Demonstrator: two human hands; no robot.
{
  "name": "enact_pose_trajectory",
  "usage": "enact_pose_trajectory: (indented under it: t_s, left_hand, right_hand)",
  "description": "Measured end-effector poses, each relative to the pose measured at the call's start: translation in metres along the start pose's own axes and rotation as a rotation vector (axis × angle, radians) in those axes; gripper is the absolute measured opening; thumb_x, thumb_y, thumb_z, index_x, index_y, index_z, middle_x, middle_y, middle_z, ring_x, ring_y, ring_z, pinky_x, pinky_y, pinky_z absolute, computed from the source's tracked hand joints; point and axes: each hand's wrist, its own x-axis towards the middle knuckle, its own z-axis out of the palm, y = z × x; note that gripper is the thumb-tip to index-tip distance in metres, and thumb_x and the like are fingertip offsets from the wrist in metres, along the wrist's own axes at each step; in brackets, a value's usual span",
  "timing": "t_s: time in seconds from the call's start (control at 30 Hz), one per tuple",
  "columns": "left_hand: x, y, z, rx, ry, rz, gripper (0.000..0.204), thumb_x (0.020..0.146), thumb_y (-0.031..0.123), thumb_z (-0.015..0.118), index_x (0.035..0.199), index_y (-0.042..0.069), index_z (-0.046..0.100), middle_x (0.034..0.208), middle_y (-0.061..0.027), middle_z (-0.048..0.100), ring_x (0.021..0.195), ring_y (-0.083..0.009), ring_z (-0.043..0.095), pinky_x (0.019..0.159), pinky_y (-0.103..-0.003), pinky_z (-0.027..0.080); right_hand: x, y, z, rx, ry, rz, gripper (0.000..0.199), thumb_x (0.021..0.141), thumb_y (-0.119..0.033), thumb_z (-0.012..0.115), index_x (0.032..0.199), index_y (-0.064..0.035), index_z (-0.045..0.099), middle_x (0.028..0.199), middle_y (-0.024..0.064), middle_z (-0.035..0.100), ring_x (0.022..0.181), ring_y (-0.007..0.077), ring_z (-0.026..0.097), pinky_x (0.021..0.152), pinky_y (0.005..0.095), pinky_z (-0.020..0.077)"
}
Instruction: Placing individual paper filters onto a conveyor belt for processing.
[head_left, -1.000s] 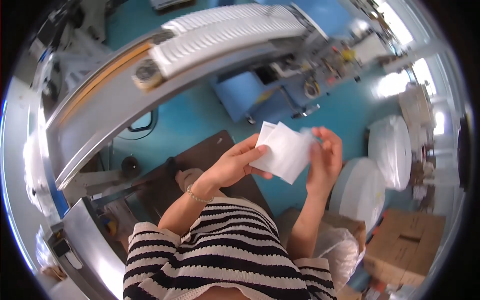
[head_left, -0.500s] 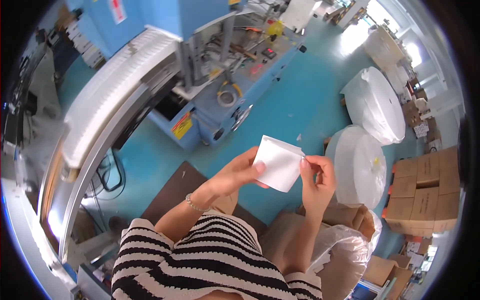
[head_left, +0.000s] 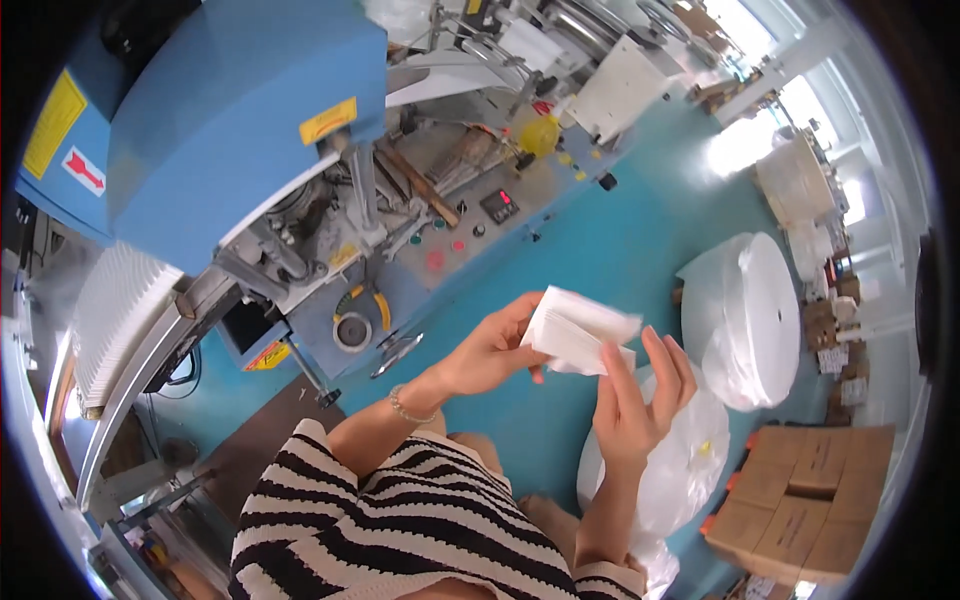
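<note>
A small stack of folded white paper [head_left: 572,335], with thin layers showing along its fanned edge, is held up in front of me. My left hand [head_left: 492,350] grips its left side, thumb in front and fingers behind; a beaded bracelet circles that wrist. At the stack's right edge is my right hand [head_left: 640,400], its fingers stretched and apart. One right fingertip lies against the lower right corner of the paper, and the others point up past it. The paper's upper right corner is blurred by motion.
A blue machine [head_left: 250,110] stands at the left and ahead, with tools and a small control display [head_left: 499,206] on its bed. Large white wrapped rolls [head_left: 745,320] stand at the right. Stacked cardboard boxes [head_left: 800,490] are at the lower right, above the green floor [head_left: 480,400].
The paper has gone from lying flat to tilted, its layers fanned. My right hand's pinch has loosened, its fingers spreading. My view has turned, bringing more of the blue machine in.
</note>
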Motion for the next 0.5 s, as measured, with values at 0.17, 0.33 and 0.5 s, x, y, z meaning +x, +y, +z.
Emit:
enact_pose_trajectory:
  t_s: [0.17, 0.33, 0.5]
  left_hand:
    - [0.057, 0.005, -0.031, 0.015, 0.165, 0.077, 0.054, 0.092, -0.002, 0.053, 0.142, 0.005, 0.033, 0.108, -0.0025, 0.059, 0.084, -0.0072, 0.056, 0.060, -0.024, 0.050]
    - [0.108, 0.015, -0.051, 0.001, 0.348, 0.177, 0.052, 0.093, -0.002, 0.051, 0.141, 0.004, 0.034, 0.104, -0.0010, 0.059, 0.076, -0.0052, 0.055, 0.057, -0.021, 0.048]
    - [0.182, -0.001, -0.075, 0.005, 0.438, 0.395, 0.051, 0.093, -0.002, 0.050, 0.141, 0.005, 0.035, 0.102, -0.0005, 0.059, 0.073, -0.0037, 0.054, 0.055, -0.020, 0.047]
  right_hand:
    - [0.056, 0.054, 0.056, 0.099, 0.111, -0.232, 0.026, 0.080, -0.008, 0.070, 0.101, -0.0224, 0.074, 0.118, 0.0068, 0.060, 0.108, 0.0265, 0.050, 0.084, 0.0362, 0.0420]
    - [0.109, 0.102, 0.115, 0.258, 0.175, -0.421, 0.024, 0.079, -0.007, 0.070, 0.098, -0.0220, 0.074, 0.115, 0.0078, 0.061, 0.107, 0.0260, 0.050, 0.082, 0.0369, 0.0412]
    - [0.164, 0.169, 0.168, 0.372, 0.157, -0.614, 0.025, 0.077, -0.001, 0.070, 0.095, -0.0179, 0.072, 0.114, 0.0079, 0.060, 0.107, 0.0286, 0.051, 0.083, 0.0382, 0.0436]
